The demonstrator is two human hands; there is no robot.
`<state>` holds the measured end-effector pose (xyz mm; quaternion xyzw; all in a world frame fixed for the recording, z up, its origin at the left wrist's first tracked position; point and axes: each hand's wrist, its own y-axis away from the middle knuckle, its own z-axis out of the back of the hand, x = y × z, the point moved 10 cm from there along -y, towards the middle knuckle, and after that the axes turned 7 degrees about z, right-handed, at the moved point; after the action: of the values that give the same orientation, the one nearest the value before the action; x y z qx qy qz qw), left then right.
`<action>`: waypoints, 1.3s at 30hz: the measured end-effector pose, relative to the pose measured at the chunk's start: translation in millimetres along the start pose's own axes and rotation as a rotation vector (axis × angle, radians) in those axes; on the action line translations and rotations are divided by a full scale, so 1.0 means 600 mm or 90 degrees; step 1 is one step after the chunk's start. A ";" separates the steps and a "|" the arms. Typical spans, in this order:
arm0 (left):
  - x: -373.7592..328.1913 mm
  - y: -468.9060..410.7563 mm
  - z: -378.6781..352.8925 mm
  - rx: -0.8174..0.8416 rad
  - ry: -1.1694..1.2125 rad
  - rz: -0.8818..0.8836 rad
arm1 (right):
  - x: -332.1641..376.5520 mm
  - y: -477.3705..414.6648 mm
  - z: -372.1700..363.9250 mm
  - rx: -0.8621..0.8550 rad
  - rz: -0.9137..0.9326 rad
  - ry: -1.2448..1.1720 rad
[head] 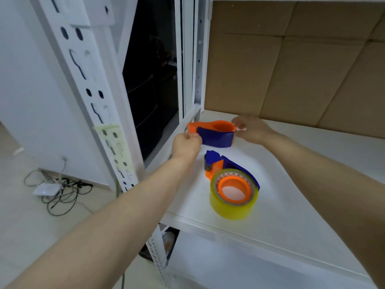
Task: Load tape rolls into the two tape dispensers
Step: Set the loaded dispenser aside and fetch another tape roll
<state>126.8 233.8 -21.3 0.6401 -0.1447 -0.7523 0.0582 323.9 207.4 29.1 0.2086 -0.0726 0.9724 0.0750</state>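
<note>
Two orange-and-blue tape dispensers lie on a white shelf (281, 184). The far dispenser (214, 133) carries no roll; its orange hub is bare. My left hand (186, 142) touches its left end with the fingers curled. My right hand (251, 129) is at its right end, fingertips against the hub side. The near dispenser (225, 165) holds a yellowish clear tape roll (232, 202) on its orange hub, and neither hand touches it.
Cardboard boxes (302, 59) fill the back of the shelf. A white slotted upright (93, 90) stands at the left, with a dark gap (150, 80) beside it. On the floor lie a small white box (45, 189) and tangled cables (62, 190).
</note>
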 end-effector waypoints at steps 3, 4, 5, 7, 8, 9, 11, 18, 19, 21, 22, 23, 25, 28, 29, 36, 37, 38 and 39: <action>-0.002 -0.004 0.000 0.012 -0.020 -0.007 | 0.001 -0.026 -0.059 0.082 0.048 0.080; -0.004 -0.004 -0.001 0.017 -0.025 -0.006 | 0.003 -0.032 -0.075 0.103 0.053 0.106; -0.005 -0.003 -0.001 0.022 -0.030 -0.005 | 0.004 -0.038 -0.090 0.116 0.062 0.138; -0.005 -0.002 -0.001 0.029 -0.033 -0.001 | 0.007 -0.047 -0.106 0.113 0.074 0.190; -0.005 -0.001 -0.001 0.032 -0.028 0.002 | 0.006 -0.048 -0.107 0.104 0.072 0.196; -0.004 0.000 -0.001 0.032 -0.022 0.003 | 0.007 -0.048 -0.106 0.094 0.073 0.176; -0.002 -0.001 -0.001 0.029 -0.014 0.006 | 0.011 -0.042 -0.094 0.056 0.077 0.050; -0.017 0.003 -0.032 0.041 -0.001 -0.020 | -0.082 0.053 -0.052 -0.116 -0.270 -0.923; -0.020 0.006 -0.042 0.052 -0.009 -0.028 | -0.101 0.073 -0.062 -0.110 -0.326 -0.961; -0.024 0.014 -0.065 0.075 -0.039 -0.050 | -0.138 0.113 -0.079 -0.116 -0.412 -0.983; -0.026 0.019 -0.077 0.088 -0.059 -0.064 | -0.152 0.132 -0.083 -0.124 -0.442 -0.984; -0.030 0.023 -0.090 0.095 -0.087 -0.084 | -0.165 0.147 -0.086 -0.136 -0.463 -0.988; -0.043 0.030 -0.114 0.094 -0.187 -0.151 | -0.184 0.164 -0.083 -0.173 -0.476 -0.985; -0.065 0.064 -0.164 0.114 -0.397 -0.267 | -0.203 0.161 -0.045 -0.238 -0.408 -0.805; -0.069 0.075 -0.184 0.135 -0.457 -0.303 | -0.202 0.161 -0.031 -0.242 -0.385 -0.714; -0.047 0.142 -0.306 0.258 -0.766 -0.452 | -0.198 0.184 -0.009 -0.177 -0.343 -0.557; -0.046 0.150 -0.320 0.260 -0.794 -0.479 | -0.197 0.187 -0.009 -0.174 -0.334 -0.554; -0.045 0.158 -0.333 0.259 -0.828 -0.511 | -0.199 0.189 -0.009 -0.173 -0.330 -0.559; -0.043 0.163 -0.343 0.257 -0.865 -0.537 | -0.199 0.191 -0.010 -0.170 -0.326 -0.566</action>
<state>323.6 118.0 2.8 0.0443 -0.0280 -0.8937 -0.4457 409.1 82.4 -39.1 0.6005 -0.1672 0.7230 0.2977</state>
